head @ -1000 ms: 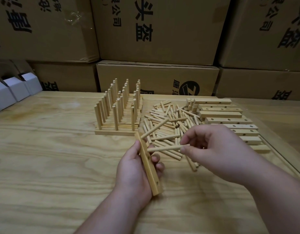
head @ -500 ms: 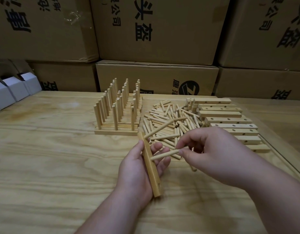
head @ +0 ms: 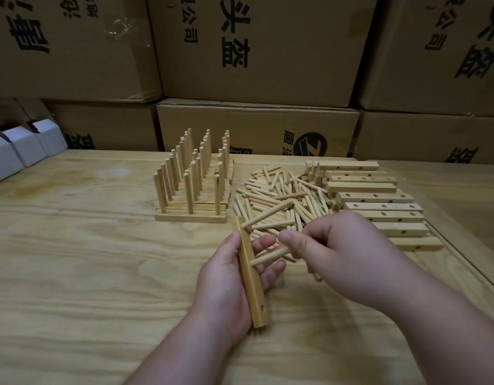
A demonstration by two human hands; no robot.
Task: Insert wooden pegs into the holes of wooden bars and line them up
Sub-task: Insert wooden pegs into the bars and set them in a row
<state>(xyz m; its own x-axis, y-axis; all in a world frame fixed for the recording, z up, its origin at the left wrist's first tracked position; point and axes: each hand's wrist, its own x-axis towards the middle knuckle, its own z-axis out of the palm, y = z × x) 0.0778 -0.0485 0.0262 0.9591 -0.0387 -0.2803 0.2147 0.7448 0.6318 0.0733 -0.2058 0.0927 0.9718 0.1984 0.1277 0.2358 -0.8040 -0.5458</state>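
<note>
A pale plywood table (head: 87, 273) with bold wavy grain fills the lower view from 3 through 6 to 9 o'clock. Behind it, from 10 to 2 o'clock, brown cardboard boxes (head: 257, 48) stand stacked like a wall, printed with large black characters; one lower box (head: 257, 129) at 12 o'clock bears a round black logo. Small white cartons (head: 23, 148) sit at 9 o'clock. The light is dim and even.

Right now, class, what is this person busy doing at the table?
A person is fitting pegs into a bar. The left hand holds a long pale wooden bar on edge; one round wooden peg already stands in its far hole. The right hand pinches a second peg at the middle hole. The near hole is empty. Finished bars stand lined up behind.
</note>
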